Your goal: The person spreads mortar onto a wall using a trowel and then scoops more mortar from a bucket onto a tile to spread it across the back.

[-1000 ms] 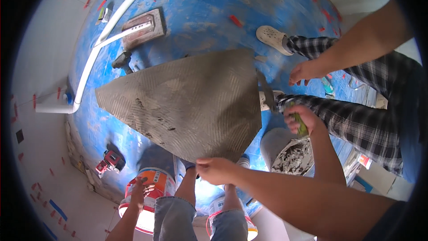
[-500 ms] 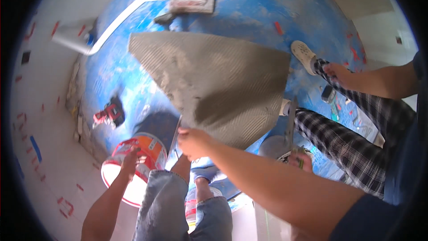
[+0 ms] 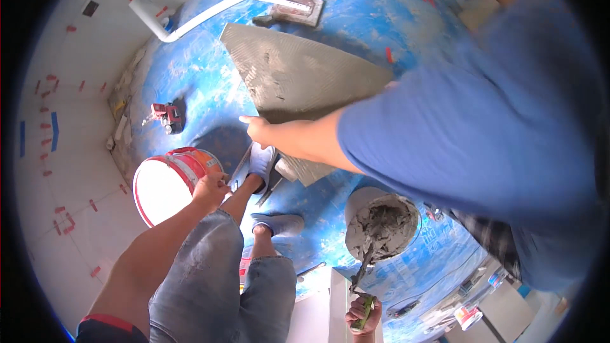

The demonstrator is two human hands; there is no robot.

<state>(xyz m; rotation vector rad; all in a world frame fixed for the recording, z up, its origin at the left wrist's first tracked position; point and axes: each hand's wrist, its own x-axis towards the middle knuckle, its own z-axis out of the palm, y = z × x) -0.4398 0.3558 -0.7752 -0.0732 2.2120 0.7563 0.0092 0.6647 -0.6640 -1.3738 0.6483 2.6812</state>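
Observation:
My left hand (image 3: pixel 211 190) hangs beside a red-and-white bucket (image 3: pixel 184 159), its fingers loosely bent and a little apart, with nothing seen in them. Low in the view, my right hand (image 3: pixel 363 314) is wrapped round the green handle of a trowel (image 3: pixel 360 274). The mortar-smeared blade points at a bucket of grey mortar (image 3: pixel 384 222) and overlaps its rim. A large grey tile (image 3: pixel 298 73), coated with ridged mortar, lies beyond. A co-worker's hand (image 3: pixel 259 130) reaches across by its near edge; the blue-sleeved arm hides part of the tile.
A white pipe (image 3: pixel 216 6) curves across the far side, near a mortar-stained float (image 3: pixel 298 9). On the blue floor at left sits a red power tool (image 3: pixel 166 116). The co-worker's body (image 3: pixel 483 133) fills the right side. A white box-like surface (image 3: pixel 311 305) stands near me.
The view has shifted. The co-worker has leaned in from the right, covering part of the tile. My right hand and trowel are now lower, by the mortar bucket; my left hand's fingers have bent.

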